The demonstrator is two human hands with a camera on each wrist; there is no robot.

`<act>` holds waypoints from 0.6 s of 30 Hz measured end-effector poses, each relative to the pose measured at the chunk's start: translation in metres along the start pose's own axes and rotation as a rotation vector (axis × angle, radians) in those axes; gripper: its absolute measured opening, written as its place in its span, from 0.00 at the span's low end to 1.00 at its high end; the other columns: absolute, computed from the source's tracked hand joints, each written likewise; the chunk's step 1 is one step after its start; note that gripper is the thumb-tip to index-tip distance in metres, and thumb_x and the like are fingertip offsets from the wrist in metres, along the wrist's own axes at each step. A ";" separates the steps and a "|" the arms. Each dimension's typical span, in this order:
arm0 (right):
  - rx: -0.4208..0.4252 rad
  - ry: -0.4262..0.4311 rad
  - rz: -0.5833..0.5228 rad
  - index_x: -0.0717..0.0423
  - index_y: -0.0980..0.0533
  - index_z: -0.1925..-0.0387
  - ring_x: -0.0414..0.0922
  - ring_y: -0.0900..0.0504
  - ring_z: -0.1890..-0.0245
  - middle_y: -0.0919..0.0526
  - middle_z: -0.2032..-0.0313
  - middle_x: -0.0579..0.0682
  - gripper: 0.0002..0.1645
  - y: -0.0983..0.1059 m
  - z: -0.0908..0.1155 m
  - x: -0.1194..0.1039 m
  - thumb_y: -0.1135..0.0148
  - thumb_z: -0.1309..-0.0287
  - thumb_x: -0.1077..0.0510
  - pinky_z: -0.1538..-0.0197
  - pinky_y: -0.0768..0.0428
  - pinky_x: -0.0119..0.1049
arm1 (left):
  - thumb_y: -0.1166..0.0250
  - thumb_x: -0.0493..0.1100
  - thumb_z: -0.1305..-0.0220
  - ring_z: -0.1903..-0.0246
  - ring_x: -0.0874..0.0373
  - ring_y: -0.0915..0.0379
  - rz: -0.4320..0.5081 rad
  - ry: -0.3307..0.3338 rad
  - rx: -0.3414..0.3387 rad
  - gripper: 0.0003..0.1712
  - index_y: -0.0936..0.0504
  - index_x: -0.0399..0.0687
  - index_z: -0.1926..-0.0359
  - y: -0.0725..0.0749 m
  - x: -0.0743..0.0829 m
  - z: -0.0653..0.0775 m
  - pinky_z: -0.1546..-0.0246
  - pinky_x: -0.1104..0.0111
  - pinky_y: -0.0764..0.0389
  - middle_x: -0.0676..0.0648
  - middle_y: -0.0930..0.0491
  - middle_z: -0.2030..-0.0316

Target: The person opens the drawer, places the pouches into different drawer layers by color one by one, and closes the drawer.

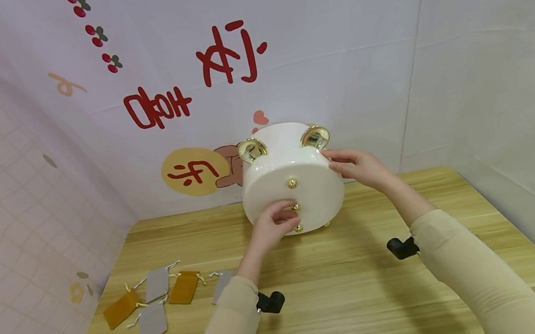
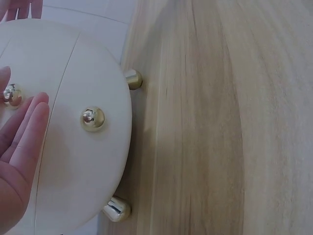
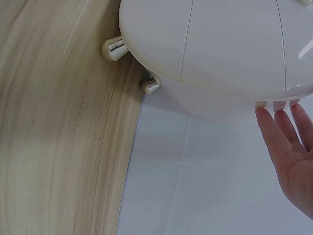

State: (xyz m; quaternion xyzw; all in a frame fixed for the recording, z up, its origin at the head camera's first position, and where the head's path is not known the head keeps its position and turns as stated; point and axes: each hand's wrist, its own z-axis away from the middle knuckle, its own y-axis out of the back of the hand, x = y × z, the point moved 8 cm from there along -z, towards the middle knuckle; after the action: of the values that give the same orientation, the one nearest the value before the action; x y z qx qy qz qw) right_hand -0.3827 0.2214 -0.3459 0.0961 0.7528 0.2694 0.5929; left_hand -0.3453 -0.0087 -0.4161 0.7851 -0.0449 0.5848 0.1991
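Note:
A white round jewelry box [image 1: 271, 187] with gold knobs and gold ear-like rings on top stands on short gold feet at the table's back. Seams in the left wrist view divide its front into drawers. My left hand [image 1: 274, 227] is at the front, thumb and fingers spread on either side of the middle knob [image 2: 13, 96], with a gap showing around it. Below sits the lowest knob [image 2: 92, 119]. The fingertips of my right hand [image 3: 293, 161] rest against the box's right side, fingers nearly straight.
Several small drawstring pouches, such as an orange one [image 1: 122, 309] and a grey one [image 1: 152, 323], lie on the left of the wooden table [image 1: 356, 306]. One more grey pouch [image 1: 221, 287] is partly behind my left forearm. A printed cloth wall [image 1: 340, 29] rises behind the box.

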 end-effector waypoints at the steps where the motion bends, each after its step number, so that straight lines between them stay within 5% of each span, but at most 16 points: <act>1: 0.001 0.000 -0.001 0.48 0.30 0.31 0.56 0.32 0.34 0.34 0.30 0.52 0.29 0.000 0.000 0.000 0.41 0.30 0.48 0.42 0.24 0.53 | 0.31 0.31 0.39 0.54 0.44 0.19 0.007 -0.003 0.000 0.23 0.20 0.37 0.42 -0.001 -0.001 -0.001 0.56 0.64 0.18 0.35 0.17 0.55; 7: 0.002 -0.003 -0.013 0.48 0.30 0.31 0.56 0.33 0.33 0.34 0.30 0.52 0.29 -0.001 0.001 0.000 0.41 0.30 0.48 0.42 0.25 0.54 | 0.31 0.30 0.39 0.54 0.39 0.21 0.027 -0.008 0.019 0.21 0.21 0.31 0.44 -0.002 0.007 -0.001 0.57 0.65 0.19 0.30 0.20 0.53; 13: 0.003 -0.008 -0.016 0.48 0.30 0.31 0.56 0.33 0.33 0.34 0.29 0.52 0.29 -0.001 0.000 0.000 0.41 0.30 0.48 0.41 0.25 0.54 | 0.29 0.34 0.40 0.59 0.51 0.19 0.014 0.028 0.088 0.17 0.15 0.42 0.48 0.000 -0.007 -0.006 0.60 0.67 0.19 0.41 0.15 0.58; 18: 0.009 0.000 -0.012 0.49 0.30 0.31 0.56 0.32 0.33 0.34 0.30 0.52 0.29 -0.001 0.000 -0.001 0.41 0.30 0.49 0.42 0.24 0.54 | 0.30 0.32 0.40 0.63 0.55 0.18 0.058 0.052 0.133 0.14 0.14 0.41 0.51 -0.001 -0.008 -0.007 0.62 0.67 0.18 0.43 0.14 0.62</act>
State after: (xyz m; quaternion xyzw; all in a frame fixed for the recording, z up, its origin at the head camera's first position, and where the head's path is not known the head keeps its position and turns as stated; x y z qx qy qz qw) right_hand -0.3824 0.2205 -0.3453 0.0940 0.7546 0.2625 0.5940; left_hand -0.3543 -0.0069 -0.4223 0.7794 -0.0236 0.6123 0.1303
